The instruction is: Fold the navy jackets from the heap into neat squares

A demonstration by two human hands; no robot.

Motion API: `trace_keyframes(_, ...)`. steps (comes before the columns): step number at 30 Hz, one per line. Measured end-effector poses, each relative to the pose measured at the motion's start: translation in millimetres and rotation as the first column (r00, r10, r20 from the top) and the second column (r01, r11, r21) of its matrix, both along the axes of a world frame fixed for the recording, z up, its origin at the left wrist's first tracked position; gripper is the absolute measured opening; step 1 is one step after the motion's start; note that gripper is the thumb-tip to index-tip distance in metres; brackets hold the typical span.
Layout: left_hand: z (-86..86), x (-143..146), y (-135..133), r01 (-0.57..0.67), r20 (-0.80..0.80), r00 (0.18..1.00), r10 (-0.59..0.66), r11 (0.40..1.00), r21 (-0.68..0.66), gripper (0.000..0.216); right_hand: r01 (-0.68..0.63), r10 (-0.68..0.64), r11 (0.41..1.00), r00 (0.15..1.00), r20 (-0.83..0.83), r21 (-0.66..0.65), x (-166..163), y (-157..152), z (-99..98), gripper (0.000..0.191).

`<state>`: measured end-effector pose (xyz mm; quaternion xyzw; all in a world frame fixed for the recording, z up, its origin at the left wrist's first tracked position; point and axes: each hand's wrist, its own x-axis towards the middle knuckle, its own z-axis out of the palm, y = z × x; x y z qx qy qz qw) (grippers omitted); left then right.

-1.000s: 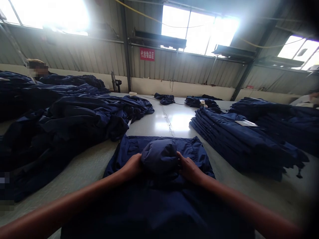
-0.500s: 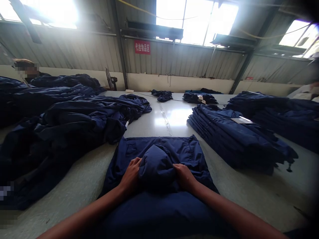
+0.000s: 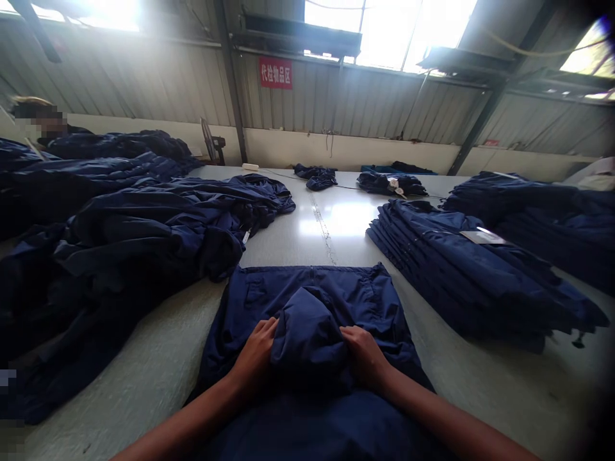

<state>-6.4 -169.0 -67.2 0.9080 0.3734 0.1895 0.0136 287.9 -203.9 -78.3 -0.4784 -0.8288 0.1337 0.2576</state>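
A dark blue jacket [image 3: 312,301] lies folded flat on the grey table [image 3: 158,358] right in front of me. Its padded hood [image 3: 307,336] bulges up in the middle. My left hand [image 3: 254,358] presses against the hood's left side, fingers together and curved onto the cloth. My right hand [image 3: 365,355] holds the hood's right side the same way. Both forearms reach in from the bottom edge.
A loose heap of blue jackets [image 3: 144,224] covers the table's left. A neat stack of folded jackets [image 3: 461,269] stands at the right, another stack [image 3: 542,211] behind it. Small blue bundles [image 3: 317,176] lie far back. A person [image 3: 38,121] sits at far left.
My hands have stayed on the two sides of the hood, pressing it slightly narrower. The view has shifted a little and the jacket sits lower in it.
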Motion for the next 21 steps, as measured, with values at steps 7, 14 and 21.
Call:
trace_keyframes(7,69.0,-8,12,-0.050,0.172,0.983,0.061,0.996,-0.069,0.053,0.109,-0.041,0.923,0.981,-0.187,0.368,10,13,47.3,0.017)
trace_keyframes(14,193.7,4,92,0.013,0.355,0.935,-0.008,1.000,-0.011,0.054,0.233,-0.127,0.763,0.969,-0.214,0.603,22,99,166.5,0.019)
trace_keyframes(21,274.3,21,278,-0.109,0.245,0.968,0.049,0.965,0.238,0.043,0.371,-0.418,0.830,0.908,0.025,0.416,33,293,256.2,0.046)
